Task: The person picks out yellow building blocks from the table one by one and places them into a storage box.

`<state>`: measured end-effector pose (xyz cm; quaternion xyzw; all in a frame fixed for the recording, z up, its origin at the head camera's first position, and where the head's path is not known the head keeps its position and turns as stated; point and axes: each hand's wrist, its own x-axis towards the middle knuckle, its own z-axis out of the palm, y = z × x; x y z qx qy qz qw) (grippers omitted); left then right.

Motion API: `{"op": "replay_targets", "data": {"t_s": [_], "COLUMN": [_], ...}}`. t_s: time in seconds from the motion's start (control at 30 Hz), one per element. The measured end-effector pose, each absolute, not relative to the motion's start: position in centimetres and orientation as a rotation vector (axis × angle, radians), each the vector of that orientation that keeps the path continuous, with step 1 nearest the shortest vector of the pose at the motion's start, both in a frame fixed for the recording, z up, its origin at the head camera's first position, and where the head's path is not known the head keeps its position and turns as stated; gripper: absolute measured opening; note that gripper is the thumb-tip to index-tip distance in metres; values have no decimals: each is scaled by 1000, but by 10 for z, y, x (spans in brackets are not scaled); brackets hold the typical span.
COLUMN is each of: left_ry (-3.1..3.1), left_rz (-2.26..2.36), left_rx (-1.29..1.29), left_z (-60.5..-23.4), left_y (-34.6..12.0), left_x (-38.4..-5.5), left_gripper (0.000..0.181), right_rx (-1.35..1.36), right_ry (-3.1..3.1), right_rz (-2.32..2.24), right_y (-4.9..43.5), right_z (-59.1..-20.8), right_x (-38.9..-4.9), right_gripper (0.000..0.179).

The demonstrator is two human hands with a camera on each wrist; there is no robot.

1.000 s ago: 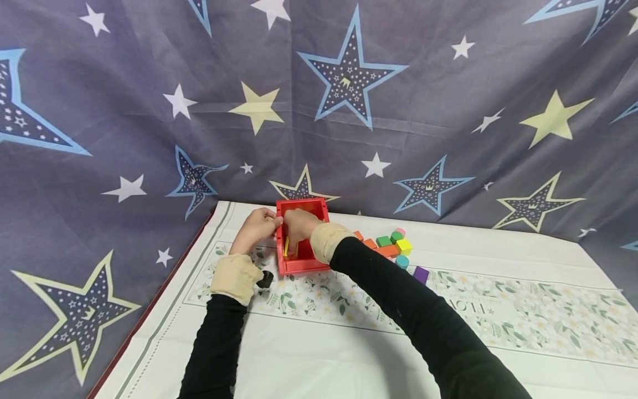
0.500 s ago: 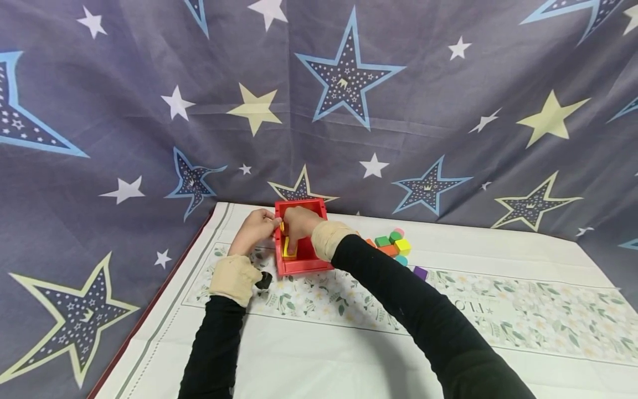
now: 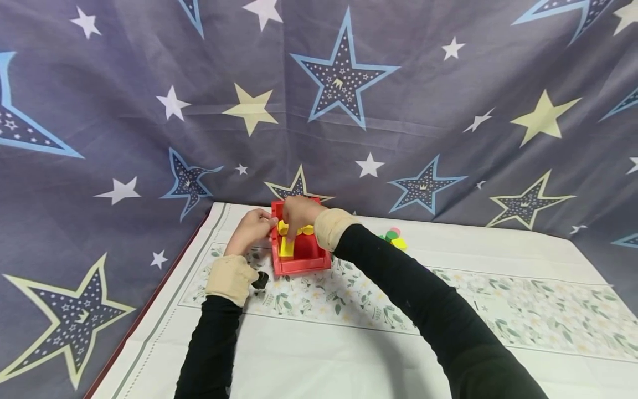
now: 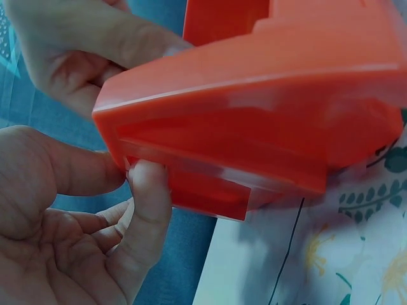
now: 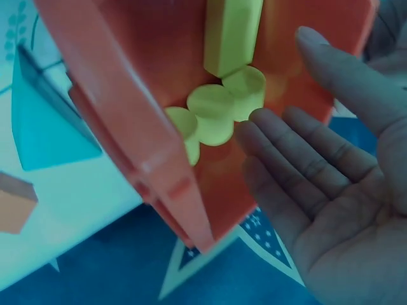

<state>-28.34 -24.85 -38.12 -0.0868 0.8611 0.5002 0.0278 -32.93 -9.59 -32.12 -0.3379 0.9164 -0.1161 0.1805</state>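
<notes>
My left hand is at the left side of a red plastic box. In the left wrist view, its thumb and a curled finger pinch the box's edge. My right hand reaches down into the box, palm showing and fingers extended in the right wrist view. Inside lie a long yellow block and 3 yellow cylinders, the middle cylinder between the others. The right fingertips are right beside the nearest cylinder; whether they touch is unclear.
To the right of the box, past my right forearm, lie loose blocks, including a yellow one and a green one. A teal triangular block and an orange block show beside the box. A star-patterned curtain hangs behind the table.
My right hand has risen slightly toward the box's far end, uncovering more of the yellow pieces. My right arm now hides more of the loose blocks. The left hand stays on the box's edge.
</notes>
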Motion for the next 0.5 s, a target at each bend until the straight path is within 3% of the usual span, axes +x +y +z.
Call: {"op": "replay_targets", "data": {"t_s": [0.2,0.5], "left_ry": [2626,2646], "left_rz": [1562,1551], "left_rx": [-287,-278], "left_z": [-381,-382], "left_y": [-248,-247], "left_x": [-283,-282], "left_gripper": [31,32], "right_rx": [-1007,-988], "right_ry": [2614,2661], "right_rz": [-286,-227], "right_y": [-93,-81], "right_z": [-306,-291], "right_x": [-329,-323], "right_gripper": [28,44]}}
